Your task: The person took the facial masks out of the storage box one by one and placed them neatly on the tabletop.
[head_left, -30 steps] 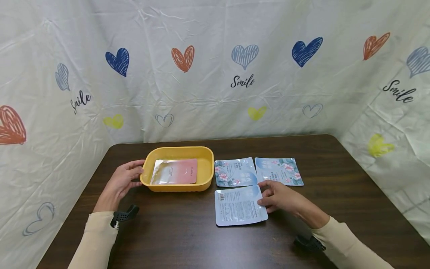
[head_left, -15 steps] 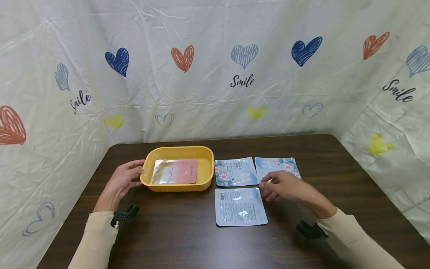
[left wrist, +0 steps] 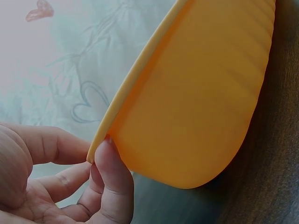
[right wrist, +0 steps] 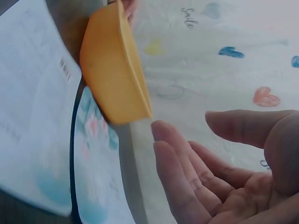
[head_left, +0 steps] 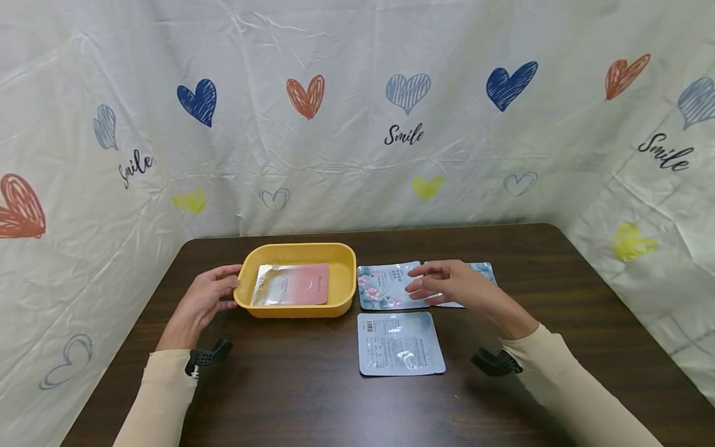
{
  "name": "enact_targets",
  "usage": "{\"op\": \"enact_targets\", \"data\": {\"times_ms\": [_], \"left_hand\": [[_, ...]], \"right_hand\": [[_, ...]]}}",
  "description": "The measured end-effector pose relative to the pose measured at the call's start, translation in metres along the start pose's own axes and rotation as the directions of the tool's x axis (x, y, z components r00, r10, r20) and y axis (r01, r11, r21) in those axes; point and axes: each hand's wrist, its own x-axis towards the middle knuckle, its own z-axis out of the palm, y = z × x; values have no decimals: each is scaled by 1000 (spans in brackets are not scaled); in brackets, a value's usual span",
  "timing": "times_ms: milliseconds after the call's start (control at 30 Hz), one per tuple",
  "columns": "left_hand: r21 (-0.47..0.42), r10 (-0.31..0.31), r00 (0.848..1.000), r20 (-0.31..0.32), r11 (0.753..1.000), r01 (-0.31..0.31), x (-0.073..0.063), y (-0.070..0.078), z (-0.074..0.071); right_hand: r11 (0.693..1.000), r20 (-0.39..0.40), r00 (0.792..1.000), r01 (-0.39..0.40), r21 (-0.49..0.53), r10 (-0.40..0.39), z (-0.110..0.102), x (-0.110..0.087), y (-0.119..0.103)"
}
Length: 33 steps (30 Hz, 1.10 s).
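Moved since the frame half a second ago: your right hand (head_left: 449, 282), which now lies farther left and farther from you, its fingertips over the join between the left flowered pouch (head_left: 385, 288) and the right flowered pouch (head_left: 485, 269). Your left hand (head_left: 205, 297) shows no change, nor do the pouches.

Right fingers: loosely bent, thumb well apart from the rest, nothing gripped; no contact with a pouch shows. Such a spread probably suits a thin, flat edge.

Left fingers: pinching the rim of the yellow tray (head_left: 296, 312) at its left end, one tip tucked beneath the lip. Likely purpose: you steady the tray from outside and leave its mouth uncovered.

Inside the tray, the pink pouch (head_left: 304, 285) lies flat, flush with no wall that you can make out for certain.

Outside, both flowered pouches lie just right of the tray; nearer you lies the barcoded pouch (head_left: 401, 344), print upward. All three lie flat on the dark table (head_left: 279, 385), apparently spread so each is reachable singly.
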Motion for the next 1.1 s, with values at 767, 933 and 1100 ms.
{"op": "enact_targets", "data": {"times_ms": [767,933,1100], "left_hand": [[-28,-1,1000,5,1000,1,4,-3,-2],[-38,16,1000,17,999,-15,2,-2,-3],[-44,33,999,31,999,-32,-1,-2,-2]], "right_hand": [[975,22,998,56,217,-63,61,76,-43],[972,27,996,72,225,-81,72,89,-50],[969,37,994,91,228,-102,82,103,-52]]}}
